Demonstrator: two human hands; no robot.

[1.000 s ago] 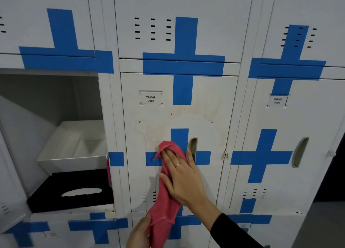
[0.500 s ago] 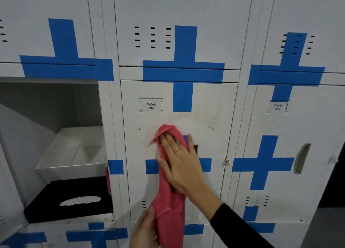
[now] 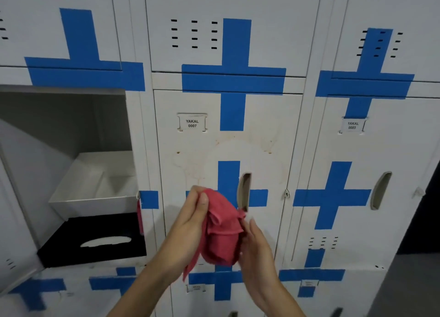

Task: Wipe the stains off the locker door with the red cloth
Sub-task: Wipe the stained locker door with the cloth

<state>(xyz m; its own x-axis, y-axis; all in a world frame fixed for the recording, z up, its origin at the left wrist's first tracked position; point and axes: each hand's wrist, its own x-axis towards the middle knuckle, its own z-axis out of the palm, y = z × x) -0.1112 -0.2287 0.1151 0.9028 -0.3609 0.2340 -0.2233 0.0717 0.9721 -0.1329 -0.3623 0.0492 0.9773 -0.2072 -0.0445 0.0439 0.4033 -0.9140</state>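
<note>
White lockers fill the view; the stained locker door (image 3: 228, 150) shows brown rings. Both hands, left hand (image 3: 190, 223) and right hand (image 3: 256, 242), bunch the red cloth (image 3: 222, 226) below them. Best fold a clean face outward before pressing on.

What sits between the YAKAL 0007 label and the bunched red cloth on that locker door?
In the head view, brownish stains on bare white door lie between the label and the red cloth.
</note>
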